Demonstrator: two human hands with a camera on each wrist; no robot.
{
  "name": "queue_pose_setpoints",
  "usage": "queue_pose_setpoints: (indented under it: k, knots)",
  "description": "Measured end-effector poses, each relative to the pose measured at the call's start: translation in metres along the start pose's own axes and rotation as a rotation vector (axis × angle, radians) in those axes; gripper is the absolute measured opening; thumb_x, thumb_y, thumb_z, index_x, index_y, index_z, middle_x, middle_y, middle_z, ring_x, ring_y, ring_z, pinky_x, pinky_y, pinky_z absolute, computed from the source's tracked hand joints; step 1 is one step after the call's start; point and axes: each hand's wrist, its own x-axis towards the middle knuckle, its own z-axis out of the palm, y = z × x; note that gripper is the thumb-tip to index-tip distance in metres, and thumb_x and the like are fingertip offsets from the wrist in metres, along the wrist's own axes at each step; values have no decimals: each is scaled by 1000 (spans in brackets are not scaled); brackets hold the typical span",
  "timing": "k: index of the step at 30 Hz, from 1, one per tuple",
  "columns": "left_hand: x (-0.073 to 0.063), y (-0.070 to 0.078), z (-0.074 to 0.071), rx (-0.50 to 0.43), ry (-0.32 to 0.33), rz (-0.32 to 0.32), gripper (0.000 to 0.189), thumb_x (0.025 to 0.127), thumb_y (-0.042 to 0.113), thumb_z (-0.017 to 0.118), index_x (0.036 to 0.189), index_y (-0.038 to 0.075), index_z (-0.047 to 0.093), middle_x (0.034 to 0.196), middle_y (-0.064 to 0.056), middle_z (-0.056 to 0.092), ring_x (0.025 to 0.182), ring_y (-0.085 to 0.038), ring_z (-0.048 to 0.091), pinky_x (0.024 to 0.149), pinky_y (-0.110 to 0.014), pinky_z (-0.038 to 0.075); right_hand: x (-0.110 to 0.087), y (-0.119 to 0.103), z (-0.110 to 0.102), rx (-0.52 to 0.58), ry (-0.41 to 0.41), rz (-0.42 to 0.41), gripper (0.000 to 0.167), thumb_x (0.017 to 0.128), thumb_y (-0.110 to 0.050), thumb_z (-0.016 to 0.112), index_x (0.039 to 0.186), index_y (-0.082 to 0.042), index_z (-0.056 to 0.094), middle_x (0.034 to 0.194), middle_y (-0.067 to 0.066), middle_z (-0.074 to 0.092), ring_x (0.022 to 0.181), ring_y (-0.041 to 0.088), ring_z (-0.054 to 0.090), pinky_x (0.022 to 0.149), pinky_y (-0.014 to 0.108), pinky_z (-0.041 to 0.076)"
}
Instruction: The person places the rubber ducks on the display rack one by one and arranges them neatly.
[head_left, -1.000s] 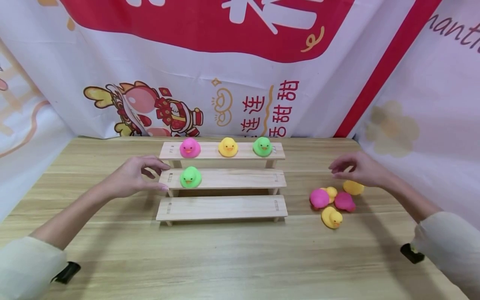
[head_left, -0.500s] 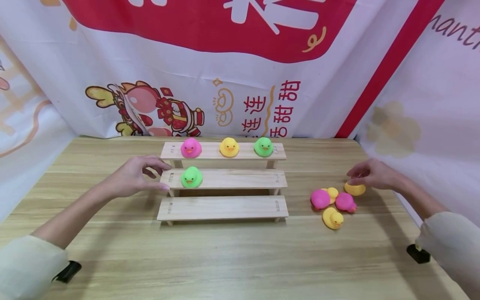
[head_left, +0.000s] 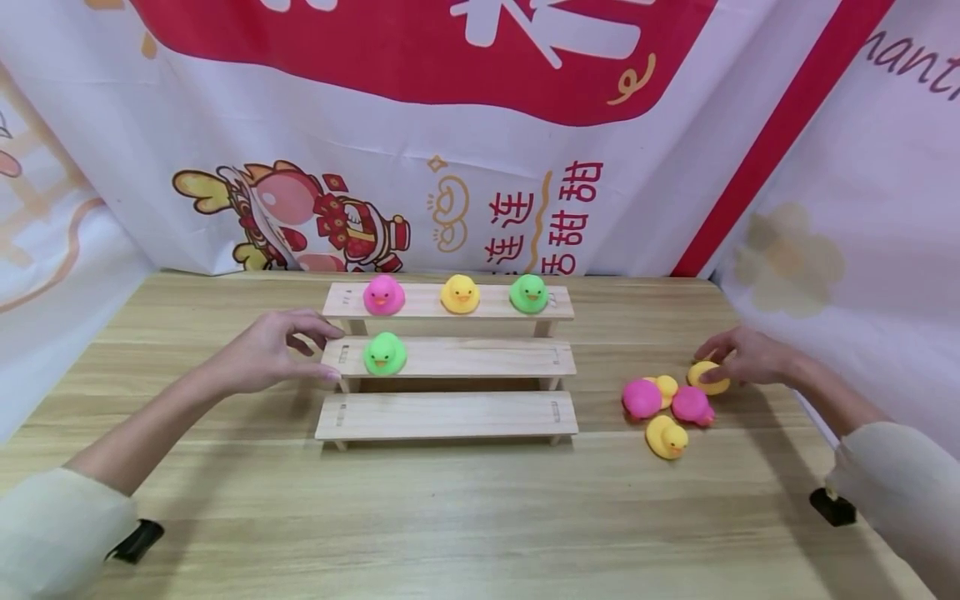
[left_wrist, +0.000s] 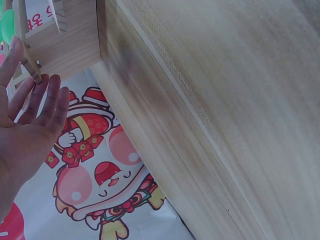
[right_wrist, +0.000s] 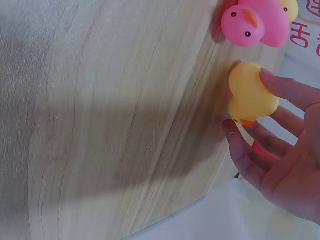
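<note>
A three-tier wooden stand (head_left: 465, 414) stands on the table. My left hand (head_left: 273, 354) grips the left end of its middle tier, thumb at the front corner and fingers at the back. On that tier sits a green rubber duck (head_left: 384, 358). The top tier bears a pink duck (head_left: 383, 300), a yellow duck (head_left: 460, 298) and another green duck (head_left: 529, 298). Over at the right, my right hand (head_left: 753, 358) pinches a yellow rubber duck (right_wrist: 250, 92), thumb on one side and fingers round the other. Its orange beak shows in the right wrist view.
Beside the right hand lie two pink ducks, one on the left (head_left: 642, 400) and one nearer (head_left: 692, 406). A yellow duck (head_left: 666, 387) is partly hidden behind them, another yellow duck (head_left: 666, 437) in front. A printed cloth (head_left: 450, 133) hangs behind the wooden table (head_left: 450, 517).
My right hand has moved right and down onto the farthest yellow duck and taken hold of it. The left hand stays at the stand's end.
</note>
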Motion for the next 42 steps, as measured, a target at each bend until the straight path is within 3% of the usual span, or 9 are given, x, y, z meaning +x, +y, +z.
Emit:
queue_pose_setpoints:
  k: [8,13,18,23,26,30,34,38,42]
  knots:
    - [1,1,-1,11,-1,6,49,78,18,94,118,-2,74,115,-12,73,101,-24,66,80,-33,61,7,-6,7,-17,140,-2,55,86,-34,86,119,7,69,98,16,62,65,21,58,54,35,56]
    - [1,1,-2,13,-7,3,49,78,19,93,118,-1,74,116,-12,73,102,-25,66,80,-33,61,12,-11,11,-41,195,-31,58,81,-39,89,114,6,72,97,14,67,63,19,58,52,33,54]
    - [2,2,-2,17,-4,10,48,78,18,94,118,-1,75,115,-12,73,100,-25,66,79,-33,61,11,-17,10,8,157,-67,56,86,-36,86,121,5,72,100,10,73,64,21,60,55,31,56]
    - [1,1,-2,9,-2,14,48,78,17,94,117,-2,75,115,-12,73,101,-25,65,79,-33,61,7,-23,6,54,84,-135,41,98,-19,71,129,8,67,106,10,72,64,24,60,59,29,52]
    - [1,1,-2,7,-2,13,48,78,17,94,117,-2,75,115,-12,73,101,-24,65,79,-33,61,5,-26,5,55,71,-194,36,97,-7,67,128,11,66,104,10,70,63,23,59,59,27,49]
    - [1,0,-1,6,-2,16,48,77,17,94,117,-2,75,115,-12,73,101,-24,65,79,-32,61,6,-32,6,63,82,-230,36,96,-3,69,128,12,65,104,12,70,65,18,59,60,27,50]
    - [1,-1,-1,8,0,18,48,77,17,94,117,-2,75,115,-11,73,100,-24,65,79,-31,61,8,-42,7,92,162,-246,36,95,-7,74,125,11,66,106,14,73,74,17,64,61,30,56]
    - [1,-2,0,11,2,17,49,77,18,94,117,-2,75,114,-11,74,99,-23,66,79,-31,61,10,-56,6,87,293,-346,29,89,-6,81,115,6,72,96,10,75,77,16,68,62,25,58]
    - [1,0,0,6,1,11,49,77,18,94,117,-3,74,113,-11,73,98,-23,66,80,-32,61,9,-72,6,87,366,-402,29,87,-7,84,113,2,75,98,11,77,81,17,73,64,23,58]
